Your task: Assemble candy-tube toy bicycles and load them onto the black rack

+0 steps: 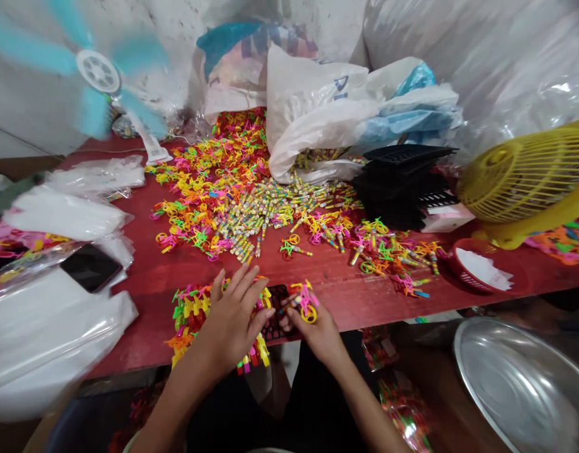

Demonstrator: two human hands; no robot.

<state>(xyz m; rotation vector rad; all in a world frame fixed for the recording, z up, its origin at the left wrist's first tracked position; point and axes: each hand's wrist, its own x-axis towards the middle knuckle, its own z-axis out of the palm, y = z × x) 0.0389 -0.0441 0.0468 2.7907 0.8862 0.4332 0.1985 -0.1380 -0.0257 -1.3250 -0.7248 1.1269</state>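
My right hand (pixel 323 333) grips a small pink toy with a yellow ring (pixel 308 302), its fingers closed near the table's front edge. My left hand (pixel 235 314) lies palm down with its fingers spread over a black tray (pixel 276 318). Bright plastic pieces (pixel 191 308) in green, yellow, orange and red stand in rows beside and under that hand. Part of the tray is hidden by both hands. Beyond them a heap of short patterned tubes (pixel 265 207) spreads over the red table (pixel 166 327), next to a pile of colourful plastic pieces (pixel 190 170).
Plastic bags (pixel 67 211) and a phone (pixel 90 268) are at the left. A blue fan (pixel 99 71) spins behind them. White sacks (pixel 312 100), black trays (pixel 393 189), a red basket (pixel 482 267) and a yellow fan (pixel 529 176) stand rearward and right. A metal basin (pixel 520 390) is lower right.
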